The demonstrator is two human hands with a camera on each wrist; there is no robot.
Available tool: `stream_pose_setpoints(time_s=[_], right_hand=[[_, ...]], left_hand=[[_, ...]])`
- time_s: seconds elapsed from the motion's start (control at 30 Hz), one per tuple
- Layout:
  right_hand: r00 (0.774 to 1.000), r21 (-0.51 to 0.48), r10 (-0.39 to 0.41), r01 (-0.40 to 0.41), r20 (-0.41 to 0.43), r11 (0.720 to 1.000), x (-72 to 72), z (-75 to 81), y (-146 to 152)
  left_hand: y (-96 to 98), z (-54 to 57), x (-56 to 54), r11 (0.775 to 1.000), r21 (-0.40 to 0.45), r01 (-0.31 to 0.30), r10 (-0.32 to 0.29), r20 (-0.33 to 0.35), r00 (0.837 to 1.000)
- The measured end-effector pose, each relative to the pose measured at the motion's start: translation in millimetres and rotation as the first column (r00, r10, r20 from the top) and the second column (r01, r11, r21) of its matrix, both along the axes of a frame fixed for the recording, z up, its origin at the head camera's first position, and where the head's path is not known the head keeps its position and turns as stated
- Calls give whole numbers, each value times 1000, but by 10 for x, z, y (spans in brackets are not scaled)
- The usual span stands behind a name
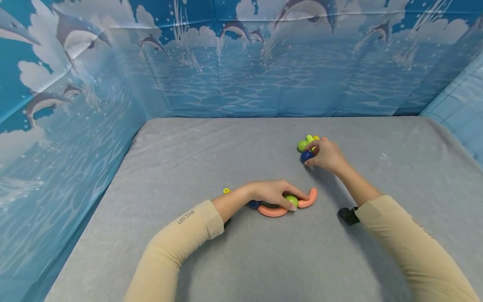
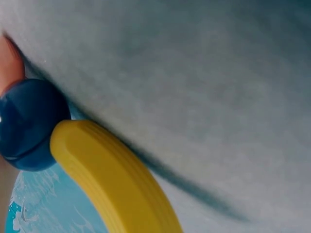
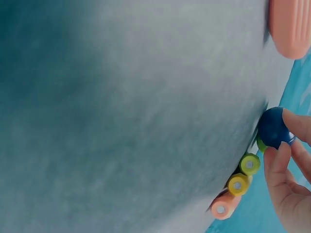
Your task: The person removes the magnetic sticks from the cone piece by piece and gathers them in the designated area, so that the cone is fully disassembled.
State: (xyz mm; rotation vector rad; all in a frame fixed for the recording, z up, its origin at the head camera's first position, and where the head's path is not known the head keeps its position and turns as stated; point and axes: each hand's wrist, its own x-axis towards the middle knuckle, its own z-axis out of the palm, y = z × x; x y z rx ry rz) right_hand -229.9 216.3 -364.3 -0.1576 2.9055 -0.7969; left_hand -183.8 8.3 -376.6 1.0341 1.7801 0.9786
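My left hand (image 1: 269, 193) lies over a row of toy pieces, its thumb and fingers around a green ball (image 1: 291, 201). A curved coral rod (image 1: 272, 212) adjoins that ball on the left, and another curved coral rod (image 1: 310, 198) on the right. Farther left is a blue ball (image 2: 31, 128) touching a curved yellow rod (image 2: 116, 184), partly hidden by the forearm in the head view. My right hand (image 1: 328, 156) pinches a second blue ball (image 3: 273, 127) between thumb and fingers, beside another green ball (image 1: 302, 146).
Beyond the right hand lie a green rod (image 3: 250, 164), a yellow rod (image 3: 238, 185) and a coral rod (image 3: 223, 207), with pale round spots on their ends. Grey cloth covers the table (image 1: 170, 155). A dolphin-print curtain (image 1: 241, 84) hangs behind and at the left.
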Motion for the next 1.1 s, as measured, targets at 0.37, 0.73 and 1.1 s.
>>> stream_pose_setpoints(time_s=[0.37,0.73,1.1], right_hand=[[999,-9,-9,9,-35,1000,-28,-27,6],[1000,-55,4,-5,-13,998,20,19,85],[995,-188,102,-102,-13,977,145,110,258]], left_hand=[[13,-26,-11,1000,5,-5,5,-3,1000],[7,-30,-19,1000,8,0,0,-5,1000],[-103,-28,-42,999,24,-41,42,-35,999]])
